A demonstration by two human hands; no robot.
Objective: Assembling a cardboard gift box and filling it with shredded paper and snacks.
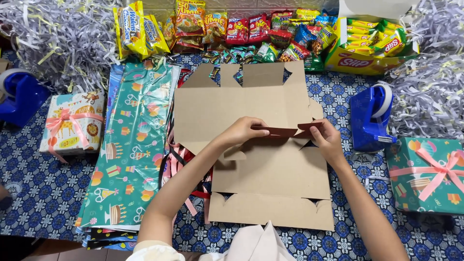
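On your far left sits a wrapped gift box (72,123) with a pink bow, and beside it a stack of teal party wrapping paper (133,145) runs down the patterned tablecloth (43,188). Then comes the thing you are working: the flat cardboard box blank (261,164), lying unfolded in the middle of the table, plain brown side up. Your left hand (241,131) pinches one dark red folded flap at the centre crease; your right hand (326,140) pinches its partner, the two hands near each other but not touching. The board looks light and stiff, yet it should bend readily along the scored lines, so grip at the flap edges, near the fold. To your right stands a blue tape dispenser (369,118); beyond it, another ribboned gift box (427,176).
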